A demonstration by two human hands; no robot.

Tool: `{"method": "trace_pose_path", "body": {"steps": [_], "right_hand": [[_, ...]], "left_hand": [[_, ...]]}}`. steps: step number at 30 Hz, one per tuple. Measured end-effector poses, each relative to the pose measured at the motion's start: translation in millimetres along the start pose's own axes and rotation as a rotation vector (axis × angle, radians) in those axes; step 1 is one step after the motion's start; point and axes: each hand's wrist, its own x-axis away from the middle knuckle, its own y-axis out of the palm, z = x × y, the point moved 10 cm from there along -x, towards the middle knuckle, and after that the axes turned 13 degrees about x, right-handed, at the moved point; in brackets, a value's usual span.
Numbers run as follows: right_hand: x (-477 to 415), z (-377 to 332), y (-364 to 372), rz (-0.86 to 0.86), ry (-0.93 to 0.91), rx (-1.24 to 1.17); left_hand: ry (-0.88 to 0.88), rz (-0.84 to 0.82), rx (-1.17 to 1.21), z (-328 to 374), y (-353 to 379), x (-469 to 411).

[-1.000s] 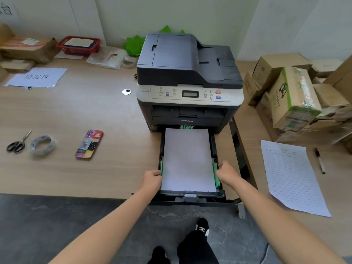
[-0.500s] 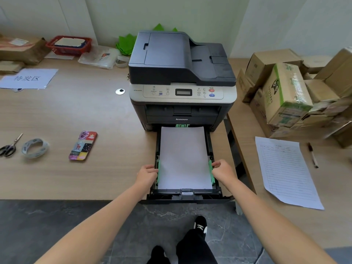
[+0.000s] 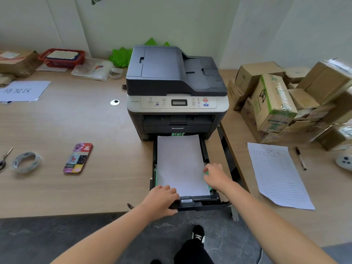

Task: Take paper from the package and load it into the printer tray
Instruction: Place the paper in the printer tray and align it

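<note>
I am resting my left hand half-curled over the near-left corner of the pulled-out black plastic printer tray, steadying it. My right hand, fingers loosely bent, is pressing the green side guide at three o'clock of the white paper stack, apparently squaring it. The stack is lying flat inside. Count: one tray, one stack, one grey printer. No package is in view.

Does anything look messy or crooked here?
Mostly the boxes on the right: they are heaped at tilted angles, not stacked straight. The lined sheet lies slanted on the desk. The paper sits straight in the open tray, with the left hand at its front and the right hand at its side.
</note>
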Motion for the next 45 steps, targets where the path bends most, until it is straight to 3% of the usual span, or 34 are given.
{"method": "trace_pose_path", "body": {"steps": [4,10,16,21,26,28,35,45], "right_hand": [[2.2,-19.7,-13.0,0.063,-0.098,0.074],[6.7,-37.8,-25.5,0.058,-0.12,-0.036],[14.4,-54.8,7.9,-0.253,-0.238,0.051],[-11.4,-36.3,23.0,-0.251,-0.194,0.215],[-24.2,-28.9,35.4,-0.296,-0.165,0.232],[-30.4,-26.9,34.9,-0.303,-0.15,0.236],[-67.5,-34.4,1.5,-0.246,-0.142,0.263],[-130.9,-49.0,-39.0,-0.142,-0.19,0.293]], "left_hand": [[0.0,0.029,-0.066,-5.5,1.8,-7.1],[-0.211,0.147,0.022,-44.0,-27.3,-34.5],[-0.37,0.18,0.205,-83.4,-45.4,-55.6],[-0.109,0.39,0.415,-59.9,-65.4,-30.8],[-0.209,0.053,0.35,-81.6,-11.2,-0.1],[-0.352,0.098,0.445,-104.1,-16.2,-0.2],[-0.582,0.105,0.544,-137.6,-36.0,-43.7],[-0.741,0.153,0.583,-199.0,-72.8,-94.2]]}}
